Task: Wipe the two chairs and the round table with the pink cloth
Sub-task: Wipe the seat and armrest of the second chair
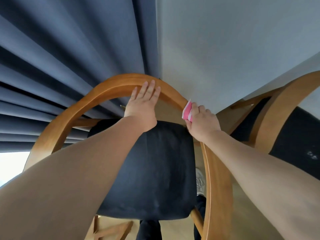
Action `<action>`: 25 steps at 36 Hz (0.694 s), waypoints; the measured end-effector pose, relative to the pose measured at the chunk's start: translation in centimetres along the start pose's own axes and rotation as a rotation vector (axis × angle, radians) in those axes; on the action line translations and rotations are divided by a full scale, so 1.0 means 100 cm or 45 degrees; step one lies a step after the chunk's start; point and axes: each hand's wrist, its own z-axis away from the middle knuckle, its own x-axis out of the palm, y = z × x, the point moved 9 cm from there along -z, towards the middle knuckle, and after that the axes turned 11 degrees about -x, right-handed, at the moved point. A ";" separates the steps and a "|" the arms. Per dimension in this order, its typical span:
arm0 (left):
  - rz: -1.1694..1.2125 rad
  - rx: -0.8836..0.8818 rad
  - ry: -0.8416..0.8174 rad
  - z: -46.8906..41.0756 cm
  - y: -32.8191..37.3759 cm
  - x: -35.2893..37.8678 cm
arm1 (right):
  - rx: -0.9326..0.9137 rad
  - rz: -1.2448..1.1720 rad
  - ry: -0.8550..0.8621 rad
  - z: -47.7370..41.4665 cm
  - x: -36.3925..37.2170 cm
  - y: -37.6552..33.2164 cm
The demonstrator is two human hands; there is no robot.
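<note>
A: The right hand (201, 121) has its grip pinching the folded pink cloth (187, 112) against the chair (110, 89)'s curved wooden rail; the left hand (144, 103) lies flat, fingers spread, steadying the top.

B: I'd follow the curve with steady pressure. The second chair (277, 108) crowds the right; curtain (60, 58) and wall (233, 40) sit close behind.

Two wooden chairs: one (149, 170) at centre, one (277, 122) at the right edge. One pink cloth (187, 112). Two bare hands: left (143, 104), right (202, 122). One white shoe (200, 181), lower centre-right.
</note>
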 end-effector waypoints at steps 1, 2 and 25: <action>-0.011 0.002 0.006 0.000 -0.001 -0.001 | 0.020 0.003 -0.009 0.005 0.001 0.002; -0.020 0.005 0.010 0.000 -0.001 -0.001 | 0.042 0.007 -0.017 0.011 0.003 0.004; -0.053 0.018 0.115 0.000 0.005 0.001 | 0.398 0.078 -0.035 0.105 0.027 0.015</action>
